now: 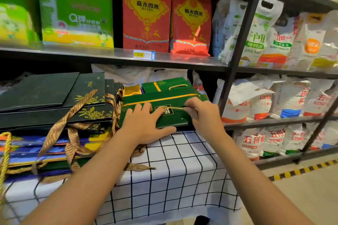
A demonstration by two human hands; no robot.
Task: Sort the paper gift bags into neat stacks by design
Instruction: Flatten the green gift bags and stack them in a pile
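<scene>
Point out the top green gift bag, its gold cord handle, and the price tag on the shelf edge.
Green gift bag [168, 99]: head view, on its flat upper face.
Gold cord handle [173, 108]: head view, mid-cord between the hands.
Price tag [144, 54]: head view, on its middle.

Both bare forearms reach up from the bottom edge toward the middle of the frame. The left hand [144, 124] lies palm down, fingers spread and flat, thumb stretched out to the right. The right hand [203, 113] is curled, its fingertips [188, 108] pinched together, knuckles raised.
</scene>
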